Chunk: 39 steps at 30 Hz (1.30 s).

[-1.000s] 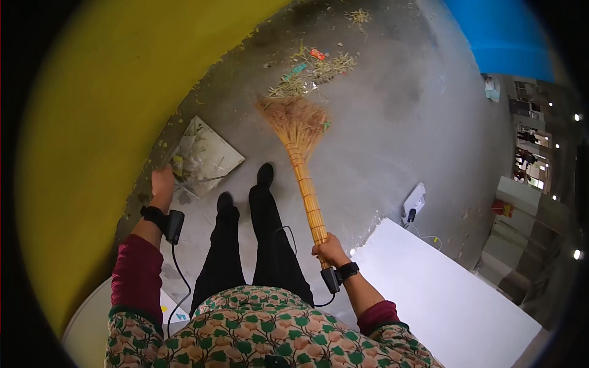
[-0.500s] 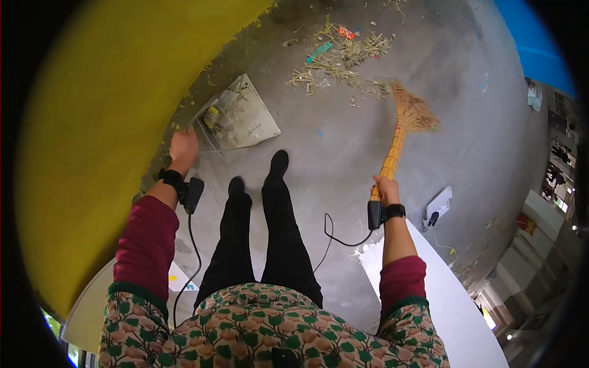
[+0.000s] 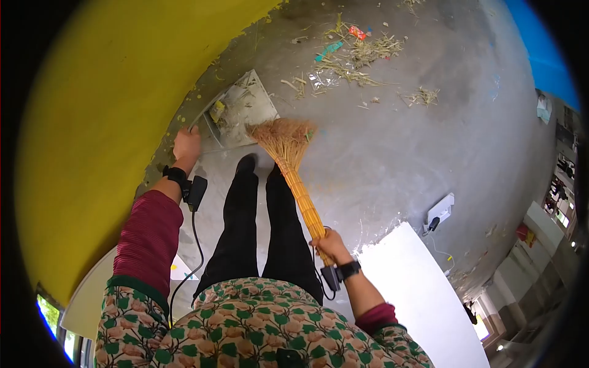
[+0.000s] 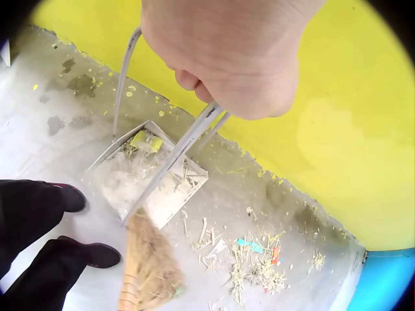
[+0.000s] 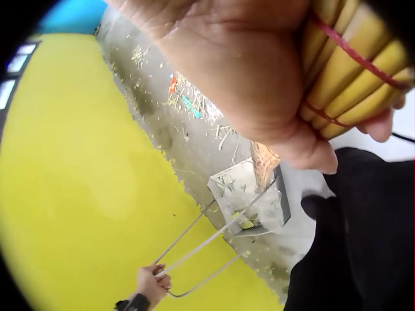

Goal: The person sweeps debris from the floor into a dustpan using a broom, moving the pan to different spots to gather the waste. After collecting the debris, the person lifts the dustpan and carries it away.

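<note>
My left hand [image 3: 187,146] grips the thin metal handle [image 4: 170,159] of a white dustpan [image 3: 261,104]. Straw bits, clear plastic and a yellow scrap lie in the pan. My right hand [image 3: 332,246] holds the bound yellow handle [image 5: 353,71] of a straw broom [image 3: 300,193]. The broom's bristles [image 3: 283,134] are at the pan's near right edge, in front of my shoes. Beyond the pan, a scattered pile of straw [image 3: 368,52] lies on the floor with a green wrapper [image 3: 329,51] and a red wrapper [image 3: 357,32].
A yellow wall [image 3: 110,110] runs along the left, and a blue surface [image 3: 546,49] stands at the upper right. A white panel [image 3: 411,294] lies at the lower right. Near it are a white device [image 3: 440,209] and its cable. A smaller straw clump [image 3: 423,97] is right of the pile.
The broom has swung from beside the pile, far right, back leftward to the dustpan's edge. A small straw clump now lies apart to the right. My left hand keeps its grip on the handle.
</note>
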Motion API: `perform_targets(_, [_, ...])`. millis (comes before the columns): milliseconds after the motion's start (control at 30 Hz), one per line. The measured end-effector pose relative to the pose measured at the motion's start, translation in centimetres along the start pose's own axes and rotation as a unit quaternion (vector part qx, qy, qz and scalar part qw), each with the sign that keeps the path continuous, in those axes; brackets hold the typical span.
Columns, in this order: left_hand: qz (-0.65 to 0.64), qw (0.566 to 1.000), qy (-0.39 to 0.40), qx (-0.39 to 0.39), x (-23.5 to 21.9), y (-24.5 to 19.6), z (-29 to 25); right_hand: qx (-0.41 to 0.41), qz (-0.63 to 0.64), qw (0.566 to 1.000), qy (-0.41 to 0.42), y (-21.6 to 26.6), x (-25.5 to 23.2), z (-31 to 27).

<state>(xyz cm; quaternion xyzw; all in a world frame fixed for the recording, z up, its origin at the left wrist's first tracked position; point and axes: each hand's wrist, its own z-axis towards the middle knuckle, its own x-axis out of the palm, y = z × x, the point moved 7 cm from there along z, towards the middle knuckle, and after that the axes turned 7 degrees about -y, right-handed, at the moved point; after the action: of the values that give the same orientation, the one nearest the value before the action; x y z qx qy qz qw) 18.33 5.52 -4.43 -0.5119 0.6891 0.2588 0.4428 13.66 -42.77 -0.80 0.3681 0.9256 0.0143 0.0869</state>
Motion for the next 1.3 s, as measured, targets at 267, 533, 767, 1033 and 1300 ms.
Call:
perform_targets(267, [-0.009, 1.000, -0.003, -0.006, -0.8, -1.5, -1.4, -0.009, 0.118, 0.981, -0.152, 7.2, -6.6, 1.8])
perform_targets(533, [-0.022, 1.000, 0.017, 0.014, -0.7, -2.1, -1.3, 0.048, 0.116, 0.992, -0.013, 4.9, 5.3, -1.4])
perform_targets(767, [-0.040, 0.998, 0.041, 0.022, -0.8, -2.7, -2.0, 0.007, 0.166, 0.980, -0.106, 8.5, 0.3, -1.1])
perform_targets(1033, [-0.045, 0.998, 0.015, 0.037, -1.0, -2.9, -2.0, 0.066, 0.155, 0.986, -0.004, 6.3, 11.7, -0.1])
perform_targets(1300, [-0.034, 0.997, 0.029, 0.060, -2.7, -2.3, -0.3, 0.064, 0.298, 0.949, -0.076, 1.2, 1.5, -3.9])
